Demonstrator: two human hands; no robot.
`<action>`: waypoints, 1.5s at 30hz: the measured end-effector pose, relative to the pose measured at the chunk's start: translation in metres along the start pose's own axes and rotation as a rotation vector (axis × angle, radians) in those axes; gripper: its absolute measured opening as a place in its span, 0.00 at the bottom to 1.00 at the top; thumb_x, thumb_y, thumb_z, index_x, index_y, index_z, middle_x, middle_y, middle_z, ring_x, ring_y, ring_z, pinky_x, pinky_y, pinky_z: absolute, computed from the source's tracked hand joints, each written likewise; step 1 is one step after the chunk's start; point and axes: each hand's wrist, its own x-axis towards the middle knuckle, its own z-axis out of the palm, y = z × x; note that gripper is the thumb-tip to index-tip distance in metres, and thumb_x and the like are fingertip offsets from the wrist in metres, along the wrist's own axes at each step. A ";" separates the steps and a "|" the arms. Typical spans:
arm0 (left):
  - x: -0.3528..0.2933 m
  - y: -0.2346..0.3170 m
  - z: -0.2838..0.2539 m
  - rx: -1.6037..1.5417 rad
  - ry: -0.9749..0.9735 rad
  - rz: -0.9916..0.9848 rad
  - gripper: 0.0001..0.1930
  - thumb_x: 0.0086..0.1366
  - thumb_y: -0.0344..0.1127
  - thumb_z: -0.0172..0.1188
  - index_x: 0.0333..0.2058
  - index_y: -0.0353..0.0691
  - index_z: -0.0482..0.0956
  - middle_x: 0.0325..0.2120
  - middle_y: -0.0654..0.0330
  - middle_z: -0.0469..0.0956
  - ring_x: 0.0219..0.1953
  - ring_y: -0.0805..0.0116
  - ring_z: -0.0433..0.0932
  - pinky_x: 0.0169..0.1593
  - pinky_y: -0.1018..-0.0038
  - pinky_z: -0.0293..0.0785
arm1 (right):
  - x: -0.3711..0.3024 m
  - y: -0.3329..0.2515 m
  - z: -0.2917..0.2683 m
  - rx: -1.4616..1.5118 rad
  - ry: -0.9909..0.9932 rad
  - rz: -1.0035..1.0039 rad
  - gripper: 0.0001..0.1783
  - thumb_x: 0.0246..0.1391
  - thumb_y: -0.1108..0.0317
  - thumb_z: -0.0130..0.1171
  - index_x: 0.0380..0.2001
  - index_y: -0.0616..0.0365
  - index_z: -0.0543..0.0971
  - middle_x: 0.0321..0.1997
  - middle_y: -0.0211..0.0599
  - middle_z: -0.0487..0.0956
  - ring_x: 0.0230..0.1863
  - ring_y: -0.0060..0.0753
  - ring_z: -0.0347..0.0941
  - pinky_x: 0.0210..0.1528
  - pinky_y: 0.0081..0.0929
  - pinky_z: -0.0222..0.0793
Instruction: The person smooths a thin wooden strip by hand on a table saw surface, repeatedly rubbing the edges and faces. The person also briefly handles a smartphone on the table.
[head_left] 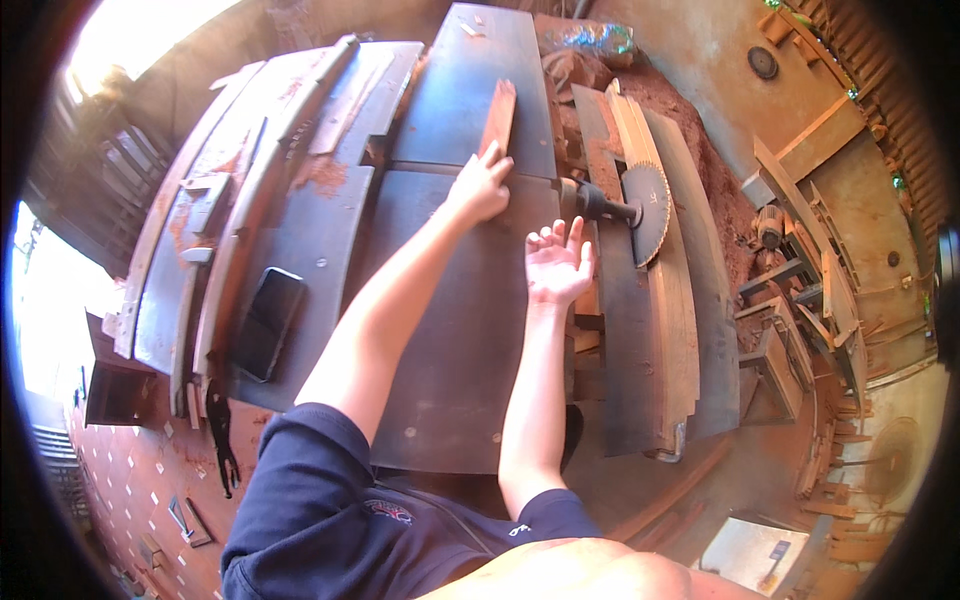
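My left hand reaches forward over a grey metal machine table and presses on the near end of a narrow reddish wood strip, which lies flat along the table pointing away from me. My right hand hovers palm up with fingers spread, holding nothing, near the table's right edge. It is just left of a shaft carrying a circular saw blade, which stands upright in a slot between wooden boards.
A black phone lies on the left part of the machine beside long metal rails. Reddish sawdust is heaped beyond the blade. Wooden boards, frames and offcuts stand at the right.
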 end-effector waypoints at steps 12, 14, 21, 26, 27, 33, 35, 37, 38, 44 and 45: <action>-0.249 0.149 -0.086 0.009 -0.225 -0.119 0.42 0.55 0.34 0.53 0.64 0.15 0.49 0.67 0.28 0.50 0.71 0.37 0.51 0.74 0.58 0.48 | -0.045 0.040 0.045 -2.164 -0.260 -0.219 0.33 0.54 0.45 0.59 0.57 0.55 0.75 0.51 0.51 0.78 0.53 0.51 0.78 0.54 0.41 0.74; -0.283 0.162 -0.106 0.002 -0.255 -0.108 0.42 0.55 0.34 0.53 0.63 0.13 0.49 0.67 0.27 0.49 0.70 0.35 0.50 0.73 0.57 0.48 | -0.103 0.064 0.093 -2.507 -0.227 0.045 0.38 0.50 0.38 0.59 0.59 0.49 0.74 0.54 0.57 0.76 0.55 0.56 0.77 0.55 0.45 0.74; -0.353 0.169 -0.215 -0.149 -0.017 0.054 0.16 0.58 0.34 0.62 0.46 0.37 0.79 0.63 0.37 0.63 0.69 0.30 0.52 0.70 0.42 0.49 | -0.176 0.046 0.082 -2.623 -0.343 0.032 0.43 0.48 0.46 0.56 0.69 0.42 0.63 0.42 0.57 0.82 0.45 0.58 0.81 0.50 0.50 0.76; -0.357 0.116 -0.274 0.400 0.284 -0.150 0.27 0.56 0.36 0.63 0.56 0.46 0.75 0.70 0.45 0.54 0.74 0.36 0.38 0.70 0.38 0.42 | -0.200 0.046 0.084 -2.689 -0.300 0.018 0.42 0.49 0.45 0.57 0.68 0.46 0.65 0.40 0.55 0.83 0.43 0.56 0.82 0.46 0.47 0.79; -0.358 0.100 -0.278 0.517 0.223 -0.245 0.28 0.59 0.44 0.62 0.59 0.48 0.75 0.72 0.49 0.49 0.75 0.40 0.32 0.70 0.36 0.35 | -0.206 0.047 0.085 -2.705 -0.300 0.020 0.43 0.50 0.44 0.58 0.68 0.47 0.65 0.40 0.55 0.83 0.43 0.56 0.82 0.46 0.47 0.79; -0.370 0.064 -0.276 0.588 0.162 -0.398 0.33 0.61 0.52 0.59 0.64 0.48 0.69 0.73 0.53 0.49 0.75 0.42 0.34 0.69 0.34 0.33 | -0.267 0.030 0.104 -2.669 -0.443 0.170 0.47 0.50 0.40 0.60 0.69 0.51 0.63 0.49 0.57 0.78 0.50 0.54 0.79 0.52 0.44 0.76; -0.362 0.070 -0.271 0.481 0.261 -0.306 0.33 0.60 0.50 0.60 0.63 0.46 0.69 0.71 0.50 0.52 0.75 0.41 0.37 0.69 0.34 0.36 | -0.282 0.021 0.111 -2.646 -0.476 0.232 0.49 0.48 0.40 0.63 0.69 0.50 0.62 0.49 0.56 0.77 0.50 0.54 0.79 0.52 0.43 0.76; -0.354 0.084 -0.265 0.382 0.330 -0.184 0.30 0.58 0.44 0.63 0.59 0.43 0.72 0.69 0.48 0.57 0.73 0.39 0.45 0.68 0.35 0.43 | -0.287 0.019 0.113 -2.630 -0.531 0.286 0.50 0.48 0.41 0.66 0.70 0.49 0.61 0.49 0.55 0.76 0.50 0.53 0.79 0.51 0.43 0.76; -0.346 0.095 -0.261 0.350 0.308 -0.093 0.25 0.57 0.42 0.64 0.53 0.41 0.76 0.65 0.48 0.64 0.70 0.41 0.54 0.68 0.41 0.51 | -0.285 0.018 0.111 -2.634 -0.532 0.292 0.50 0.48 0.42 0.67 0.70 0.49 0.61 0.49 0.55 0.76 0.50 0.53 0.79 0.52 0.43 0.76; -0.281 0.073 -0.194 0.200 -0.066 -0.078 0.21 0.60 0.41 0.61 0.52 0.43 0.79 0.65 0.46 0.64 0.69 0.44 0.58 0.68 0.52 0.58 | -0.267 0.024 0.115 -2.693 -0.615 0.348 0.49 0.49 0.45 0.68 0.71 0.43 0.59 0.50 0.54 0.75 0.51 0.53 0.78 0.52 0.44 0.75; -0.270 0.068 -0.186 0.295 -0.075 -0.077 0.24 0.60 0.42 0.61 0.56 0.44 0.76 0.67 0.46 0.61 0.70 0.43 0.56 0.69 0.51 0.58 | -0.260 0.027 0.112 -2.685 -0.587 0.282 0.45 0.50 0.47 0.68 0.70 0.39 0.62 0.47 0.52 0.75 0.50 0.54 0.78 0.51 0.44 0.75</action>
